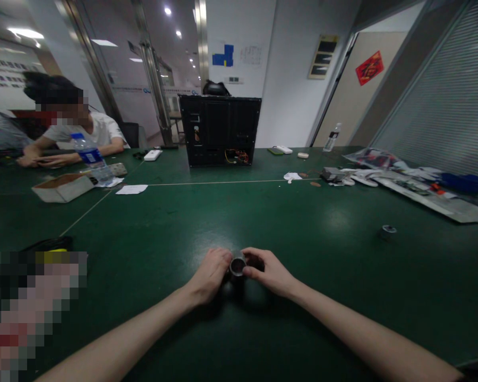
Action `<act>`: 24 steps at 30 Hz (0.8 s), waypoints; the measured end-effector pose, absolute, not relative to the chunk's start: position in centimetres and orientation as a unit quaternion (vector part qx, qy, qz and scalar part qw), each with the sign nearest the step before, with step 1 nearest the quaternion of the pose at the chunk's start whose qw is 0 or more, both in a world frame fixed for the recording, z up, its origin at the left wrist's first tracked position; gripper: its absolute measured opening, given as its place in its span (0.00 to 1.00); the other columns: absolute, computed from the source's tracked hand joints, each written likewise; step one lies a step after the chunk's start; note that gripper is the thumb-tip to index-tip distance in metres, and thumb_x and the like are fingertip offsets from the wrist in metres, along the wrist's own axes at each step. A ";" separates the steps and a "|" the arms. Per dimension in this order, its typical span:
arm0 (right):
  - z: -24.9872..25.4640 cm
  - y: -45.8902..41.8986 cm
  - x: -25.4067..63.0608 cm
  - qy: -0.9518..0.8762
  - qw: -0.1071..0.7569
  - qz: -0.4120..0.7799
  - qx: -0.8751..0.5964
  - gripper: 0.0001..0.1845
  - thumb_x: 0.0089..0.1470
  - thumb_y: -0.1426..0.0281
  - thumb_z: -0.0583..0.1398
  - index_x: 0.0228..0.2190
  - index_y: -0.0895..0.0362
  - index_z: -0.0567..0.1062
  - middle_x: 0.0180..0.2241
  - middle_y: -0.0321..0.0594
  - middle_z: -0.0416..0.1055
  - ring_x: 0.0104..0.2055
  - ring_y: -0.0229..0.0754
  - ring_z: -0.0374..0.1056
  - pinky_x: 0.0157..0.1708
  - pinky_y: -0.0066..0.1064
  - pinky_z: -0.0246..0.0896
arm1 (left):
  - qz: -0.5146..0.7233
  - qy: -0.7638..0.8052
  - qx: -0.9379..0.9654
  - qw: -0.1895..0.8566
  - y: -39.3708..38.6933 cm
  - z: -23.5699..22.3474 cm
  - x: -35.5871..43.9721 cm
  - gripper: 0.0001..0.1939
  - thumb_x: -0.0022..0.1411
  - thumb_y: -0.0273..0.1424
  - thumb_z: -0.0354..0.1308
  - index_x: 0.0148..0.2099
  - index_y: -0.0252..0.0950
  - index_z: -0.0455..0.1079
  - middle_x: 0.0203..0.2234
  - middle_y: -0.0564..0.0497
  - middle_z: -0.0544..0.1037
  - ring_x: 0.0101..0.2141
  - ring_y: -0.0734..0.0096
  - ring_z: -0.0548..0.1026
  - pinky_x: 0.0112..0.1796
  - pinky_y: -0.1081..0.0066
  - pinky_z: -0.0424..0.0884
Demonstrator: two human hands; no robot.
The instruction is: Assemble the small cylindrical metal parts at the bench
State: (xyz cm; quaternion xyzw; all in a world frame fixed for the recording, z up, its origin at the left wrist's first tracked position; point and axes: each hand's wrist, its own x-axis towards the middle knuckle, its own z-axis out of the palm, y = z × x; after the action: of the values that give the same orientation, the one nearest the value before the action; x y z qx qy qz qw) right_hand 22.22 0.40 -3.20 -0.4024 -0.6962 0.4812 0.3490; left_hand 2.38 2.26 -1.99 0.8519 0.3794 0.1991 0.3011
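Between my hands is a short grey cylinder [238, 267], with its round open end facing me and a dark hollow inside. My left hand [212, 273] presses against its left side, fingers bent together and partly hidden. On the right side, the thumb and curled fingers of my right hand [267, 271] grip the cylinder near its rim. Both forearms reach in from the bottom corners. Farther right on the green table [302, 318] stands another small round piece [388, 230] with a pale top, blurred.
A black computer case [223, 130] stands at the back. To the left are an open box [63, 188], a water bottle [92, 159] and a seated person [79, 130]. Boards and clutter [418, 185] lie at the right. A pixelated patch covers the lower left.
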 end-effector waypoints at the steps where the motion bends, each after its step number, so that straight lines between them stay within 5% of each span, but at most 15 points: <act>1: -3.2 0.5 22.2 -0.692 0.348 0.493 -0.396 0.28 0.48 0.49 0.60 0.38 0.60 0.72 0.31 0.40 0.72 0.33 0.41 0.68 0.36 0.32 0.62 | 0.195 0.372 0.854 0.306 2.2 -1.9 2.4 0.29 0.69 0.38 0.25 0.34 0.35 0.66 0.31 0.47 0.72 0.35 0.64 0.67 0.43 0.61 0.61; 24: -3.6 0.5 22.2 -0.682 0.360 0.509 -0.382 0.24 0.50 0.52 0.60 0.38 0.59 0.71 0.32 0.40 0.72 0.35 0.42 0.69 0.36 0.32 0.63 | 0.183 0.358 0.858 0.320 2.2 -1.5 2.7 0.28 0.69 0.36 0.26 0.30 0.35 0.65 0.29 0.47 0.74 0.34 0.64 0.68 0.44 0.61 0.62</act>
State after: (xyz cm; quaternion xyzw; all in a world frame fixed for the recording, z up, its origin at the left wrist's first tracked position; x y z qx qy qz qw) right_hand 22.24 0.47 -3.60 -0.3819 -0.6821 0.5094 0.3597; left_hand 2.67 2.18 -1.49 0.8576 0.3585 0.1827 0.3203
